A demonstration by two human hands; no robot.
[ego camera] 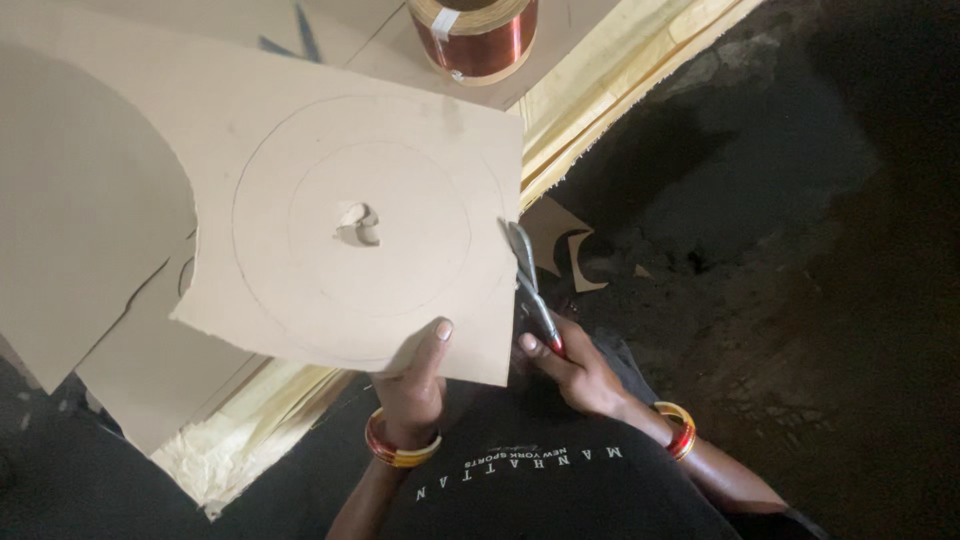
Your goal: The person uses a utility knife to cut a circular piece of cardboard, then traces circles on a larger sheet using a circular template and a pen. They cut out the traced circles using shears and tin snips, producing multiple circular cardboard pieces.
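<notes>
Left hand (412, 375) pinches the thin, light, bendable card sheet (350, 220) at its near edge; right hand (575, 370) grips scissors (530, 285).

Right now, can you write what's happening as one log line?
left hand: holds cardboard sheet | right hand: scissors at sheet's right edge | sheet: drawn circles, centre hole | behind: copper wire spool

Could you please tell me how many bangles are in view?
2: one bangle on the left wrist, one bangle on the right wrist.
</notes>
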